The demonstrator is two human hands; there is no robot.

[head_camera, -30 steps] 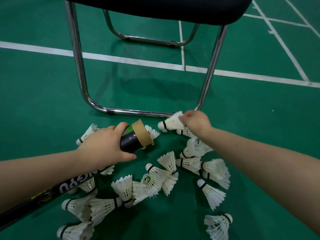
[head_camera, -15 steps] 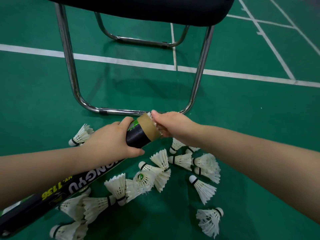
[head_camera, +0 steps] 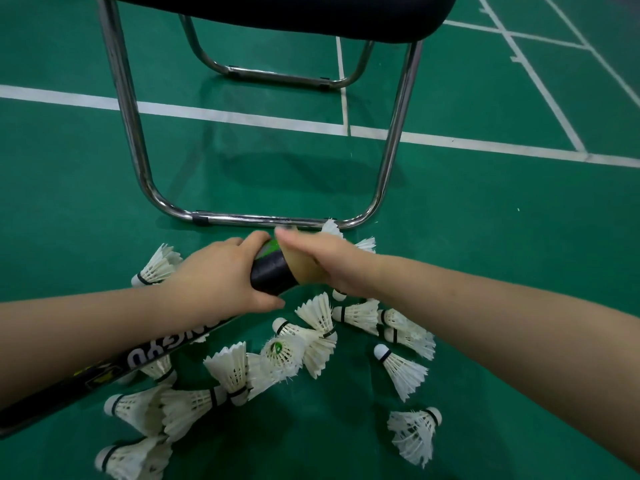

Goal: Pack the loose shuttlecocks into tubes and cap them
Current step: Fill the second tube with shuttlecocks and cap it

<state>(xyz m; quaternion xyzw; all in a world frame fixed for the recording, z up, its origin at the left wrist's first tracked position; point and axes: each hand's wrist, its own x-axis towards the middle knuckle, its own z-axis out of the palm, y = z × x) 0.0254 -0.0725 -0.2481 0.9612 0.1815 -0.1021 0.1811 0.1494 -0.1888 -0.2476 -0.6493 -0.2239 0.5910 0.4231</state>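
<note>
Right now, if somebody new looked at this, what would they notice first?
Both hands meet mid-frame on a black tube: the left hand grips it near the mouth, and the right hand covers the opening. White shuttlecocks lie scattered on the green floor below them, and a chair with chrome legs stands just beyond.

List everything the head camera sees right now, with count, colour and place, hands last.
Tube: one, black with a tan rim and green label, held slanting across the lower left.
Loose shuttlecocks: over a dozen, white with dark bands, scattered on the floor under and around the arms.
Chair: one, chrome frame with a dark seat, beyond the hands.
Floor: green court with white lines.
Left hand: grip closed around the tube near its mouth.
Right hand: at the tube mouth; what it holds is hidden.
</note>
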